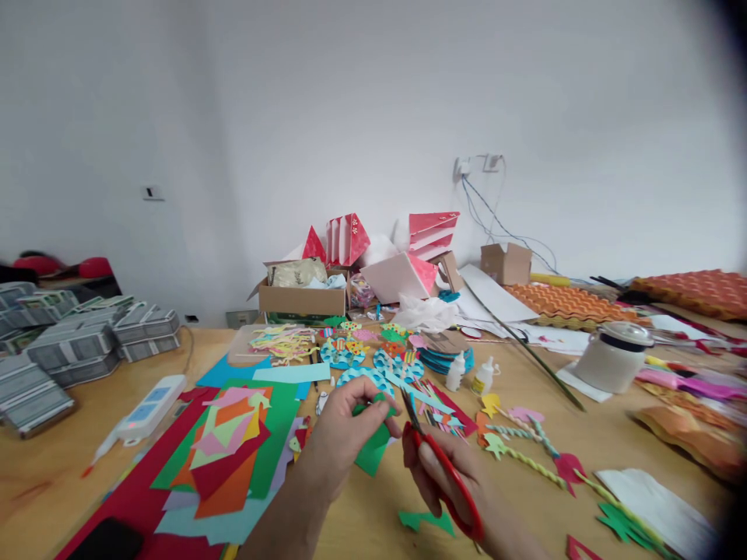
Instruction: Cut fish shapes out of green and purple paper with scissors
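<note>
Left hand point(344, 432) pinches green paper point(372, 454) above the table point(355, 525); right hand point(465, 467) grips red-handled scissors point(448, 468) beside it. Cutting appears partway: one green scrap point(415, 519) lies below, held piece seems unfinished.

Left hand point(344, 424), right hand point(465, 468): both curled

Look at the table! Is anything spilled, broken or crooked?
I see nothing spilled or broken. The coloured paper pile, left of the left hand, looks crooked, its edges at different angles. A loose green scrap lies near the red scissors in the right hand, away from that pile.
</note>
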A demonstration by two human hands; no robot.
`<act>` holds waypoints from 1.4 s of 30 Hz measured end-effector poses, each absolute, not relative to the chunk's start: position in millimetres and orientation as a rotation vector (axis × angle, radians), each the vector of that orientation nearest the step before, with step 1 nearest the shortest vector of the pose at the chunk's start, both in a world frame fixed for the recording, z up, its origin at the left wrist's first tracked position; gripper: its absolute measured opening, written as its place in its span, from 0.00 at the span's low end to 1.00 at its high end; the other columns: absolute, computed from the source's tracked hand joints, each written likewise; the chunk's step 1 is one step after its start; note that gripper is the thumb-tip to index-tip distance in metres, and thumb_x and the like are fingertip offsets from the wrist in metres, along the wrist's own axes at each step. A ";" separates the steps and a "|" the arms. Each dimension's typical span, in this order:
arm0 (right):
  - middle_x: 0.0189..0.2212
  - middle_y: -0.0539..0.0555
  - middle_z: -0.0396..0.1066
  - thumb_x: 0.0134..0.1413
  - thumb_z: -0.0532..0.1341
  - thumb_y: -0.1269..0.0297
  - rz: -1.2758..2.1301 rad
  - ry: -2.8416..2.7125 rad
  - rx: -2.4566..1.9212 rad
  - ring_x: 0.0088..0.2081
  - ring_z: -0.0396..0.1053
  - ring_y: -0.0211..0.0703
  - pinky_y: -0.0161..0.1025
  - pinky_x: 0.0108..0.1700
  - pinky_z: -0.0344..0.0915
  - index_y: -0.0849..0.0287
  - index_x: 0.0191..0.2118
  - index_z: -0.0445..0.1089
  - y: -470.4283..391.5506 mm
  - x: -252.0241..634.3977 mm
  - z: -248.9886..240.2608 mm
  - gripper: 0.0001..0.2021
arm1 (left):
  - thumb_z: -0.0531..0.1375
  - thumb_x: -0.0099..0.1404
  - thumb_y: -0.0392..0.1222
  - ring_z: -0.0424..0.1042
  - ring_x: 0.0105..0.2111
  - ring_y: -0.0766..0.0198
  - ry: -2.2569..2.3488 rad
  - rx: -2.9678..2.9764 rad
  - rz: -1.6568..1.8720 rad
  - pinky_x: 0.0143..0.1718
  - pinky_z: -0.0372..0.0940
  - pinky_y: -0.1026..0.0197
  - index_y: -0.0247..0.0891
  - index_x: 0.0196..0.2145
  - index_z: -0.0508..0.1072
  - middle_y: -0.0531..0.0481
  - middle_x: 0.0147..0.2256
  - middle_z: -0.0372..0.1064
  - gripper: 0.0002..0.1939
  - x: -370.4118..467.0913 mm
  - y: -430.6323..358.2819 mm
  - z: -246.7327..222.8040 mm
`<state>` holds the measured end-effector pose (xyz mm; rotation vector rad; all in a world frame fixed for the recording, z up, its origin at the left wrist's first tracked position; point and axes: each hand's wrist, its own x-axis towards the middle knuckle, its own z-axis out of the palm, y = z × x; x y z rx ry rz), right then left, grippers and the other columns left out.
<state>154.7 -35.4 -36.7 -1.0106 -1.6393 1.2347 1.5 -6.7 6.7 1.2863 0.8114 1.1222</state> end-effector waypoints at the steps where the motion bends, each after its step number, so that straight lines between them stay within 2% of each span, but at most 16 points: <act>1: 0.13 0.42 0.53 0.54 0.49 0.45 1.231 -1.599 -0.969 0.15 0.49 0.32 0.30 0.19 0.46 0.59 0.26 0.60 -34.0 154.8 -36.7 0.20 | 0.56 0.56 0.38 0.66 0.24 0.68 0.817 1.289 1.121 0.29 0.59 0.66 0.36 0.23 0.66 0.52 0.20 0.68 0.05 1.2 -7.1 6.8; 4: 0.17 0.44 0.56 0.47 0.56 0.45 1.163 -1.477 -0.923 0.18 0.53 0.33 0.31 0.20 0.50 0.60 0.29 0.61 -27.3 154.6 -31.0 0.19 | 0.57 0.56 0.38 0.66 0.22 0.70 0.785 1.278 1.120 0.27 0.60 0.67 0.36 0.23 0.64 0.54 0.21 0.65 0.06 1.1 -8.1 7.3; 7: 0.21 0.46 0.60 0.41 0.64 0.52 1.093 -1.446 -0.958 0.21 0.56 0.35 0.32 0.22 0.54 0.59 0.29 0.61 -20.7 152.6 -19.0 0.17 | 0.58 0.54 0.40 0.64 0.19 0.71 0.810 1.307 1.078 0.22 0.60 0.68 0.37 0.23 0.63 0.56 0.22 0.62 0.07 1.6 -7.7 6.4; 11: 0.23 0.46 0.61 0.43 0.62 0.65 1.063 -1.494 -1.023 0.23 0.57 0.35 0.32 0.23 0.54 0.58 0.30 0.62 -18.8 148.1 -4.8 0.08 | 0.58 0.53 0.40 0.60 0.17 0.72 0.870 1.391 1.022 0.17 0.58 0.69 0.38 0.22 0.61 0.58 0.20 0.56 0.08 0.5 -4.3 1.6; 15: 0.19 0.44 0.61 0.39 0.61 0.73 1.030 -1.471 -1.030 0.21 0.57 0.34 0.31 0.22 0.54 0.58 0.26 0.63 -16.6 143.9 -2.7 0.06 | 0.58 0.54 0.42 0.59 0.17 0.72 0.820 1.424 1.001 0.17 0.57 0.69 0.38 0.22 0.61 0.58 0.20 0.55 0.09 -2.4 -2.4 -0.4; 19: 0.16 0.44 0.63 0.33 0.64 0.69 1.001 -1.182 -0.896 0.17 0.56 0.32 0.31 0.19 0.53 0.58 0.24 0.63 -8.3 138.6 -9.8 0.09 | 0.58 0.55 0.49 0.64 0.20 0.69 0.730 1.271 1.093 0.23 0.59 0.66 0.38 0.29 0.64 0.56 0.22 0.62 0.12 -2.6 -5.9 3.8; 22: 0.17 0.43 0.60 0.36 0.64 0.64 0.919 -1.024 -0.854 0.17 0.56 0.33 0.32 0.20 0.52 0.57 0.27 0.61 -4.5 131.9 -12.9 0.11 | 0.56 0.56 0.54 0.67 0.25 0.66 0.611 1.065 1.254 0.28 0.60 0.63 0.39 0.36 0.65 0.52 0.25 0.67 0.17 1.2 -8.7 5.0; 24: 0.18 0.43 0.59 0.39 0.63 0.63 0.891 -0.959 -0.827 0.17 0.56 0.33 0.32 0.19 0.52 0.56 0.29 0.59 -5.2 125.6 -12.5 0.11 | 0.58 0.54 0.55 0.66 0.26 0.65 0.569 0.987 1.300 0.29 0.60 0.63 0.38 0.37 0.65 0.50 0.27 0.68 0.19 5.5 -9.4 3.6; 27: 0.17 0.44 0.59 0.41 0.62 0.63 0.912 -0.932 -0.790 0.16 0.56 0.34 0.32 0.18 0.51 0.56 0.29 0.60 -9.4 115.1 -10.6 0.10 | 0.63 0.49 0.50 0.64 0.25 0.66 0.668 1.028 1.314 0.28 0.59 0.64 0.36 0.30 0.68 0.50 0.25 0.67 0.16 12.7 -9.0 0.4; 30: 0.18 0.45 0.62 0.41 0.62 0.64 0.984 -0.971 -0.781 0.18 0.59 0.36 0.34 0.20 0.55 0.55 0.29 0.61 -13.0 108.0 -10.8 0.08 | 0.64 0.47 0.43 0.60 0.23 0.68 0.831 1.110 1.411 0.27 0.58 0.66 0.36 0.21 0.65 0.55 0.20 0.62 0.11 16.4 -7.6 -1.5; 34: 0.20 0.46 0.65 0.41 0.63 0.64 1.015 -1.043 -0.826 0.22 0.64 0.39 0.36 0.24 0.61 0.55 0.29 0.62 -13.5 107.0 -13.8 0.09 | 0.59 0.50 0.38 0.59 0.22 0.68 0.924 1.185 1.495 0.26 0.58 0.66 0.38 0.19 0.63 0.57 0.19 0.59 0.08 14.6 -6.3 -0.3; 42: 0.20 0.47 0.64 0.39 0.64 0.62 0.939 -1.070 -0.869 0.19 0.61 0.36 0.34 0.22 0.59 0.57 0.27 0.62 -8.4 109.7 -14.0 0.10 | 0.57 0.50 0.36 0.62 0.24 0.66 1.019 1.315 1.506 0.27 0.57 0.66 0.39 0.16 0.64 0.56 0.19 0.61 0.08 11.8 -10.0 9.5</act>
